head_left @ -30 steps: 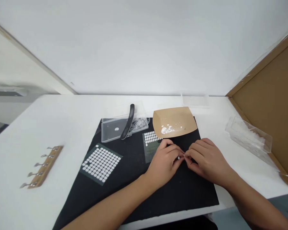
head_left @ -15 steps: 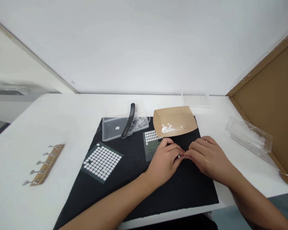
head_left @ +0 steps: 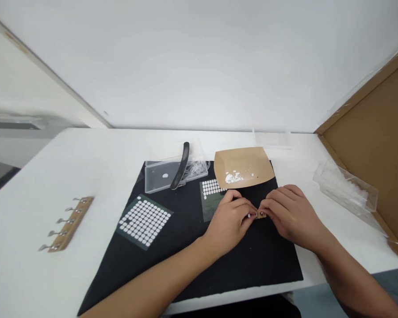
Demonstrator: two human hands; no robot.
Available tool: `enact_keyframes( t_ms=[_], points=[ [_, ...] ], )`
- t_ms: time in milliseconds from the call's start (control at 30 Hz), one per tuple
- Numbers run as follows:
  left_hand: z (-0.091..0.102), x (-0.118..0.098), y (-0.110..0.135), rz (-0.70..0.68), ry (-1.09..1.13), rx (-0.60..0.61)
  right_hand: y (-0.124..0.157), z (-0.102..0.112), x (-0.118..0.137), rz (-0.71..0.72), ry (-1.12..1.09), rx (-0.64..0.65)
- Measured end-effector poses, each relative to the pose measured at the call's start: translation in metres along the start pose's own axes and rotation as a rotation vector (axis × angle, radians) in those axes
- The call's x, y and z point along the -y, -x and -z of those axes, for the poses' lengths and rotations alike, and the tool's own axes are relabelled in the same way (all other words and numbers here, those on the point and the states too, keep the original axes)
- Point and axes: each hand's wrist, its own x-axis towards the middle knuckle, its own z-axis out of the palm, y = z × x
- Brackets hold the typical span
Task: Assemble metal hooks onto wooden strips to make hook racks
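The left hand (head_left: 230, 216) and right hand (head_left: 290, 216) have fingers pinching opposite ends of a small wooden piece (head_left: 259, 215), probably steadying it. The paper tray (head_left: 247, 160) sits near, likely for reach.

Bright diffuse light, wall (head_left: 199, 66) greyer toward top, soft shadows, stretched edges, blurry small details

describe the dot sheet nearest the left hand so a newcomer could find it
Find the black mat on the white table. On it, below the left end of the brown paper tray and beside the left hand, lies a dark green sheet. Unlike the fuller sheet further left, it has white dots only near its top, with bare sheet below.
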Motion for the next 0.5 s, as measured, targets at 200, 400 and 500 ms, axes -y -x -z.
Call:
enact_keyframes(
  t_ms=[200, 400, 500],
  points=[
    [0.001, -0.0003, 0.0, -0.003, -0.007, 0.003, -0.0019, 0.0015, 0.0012, 0.013, 0.01, -0.014],
    [0.0008, 0.0004, -0.0003, 0.003, -0.006, 0.007, -0.0015, -0.0038, 0.0041, 0.051, 0.039, 0.012],
    [0.0001, 0.0011, -0.0002, 0.005, -0.005, 0.011, -0.0013, -0.0042, 0.0046, 0.065, 0.052, 0.014]
  ],
)
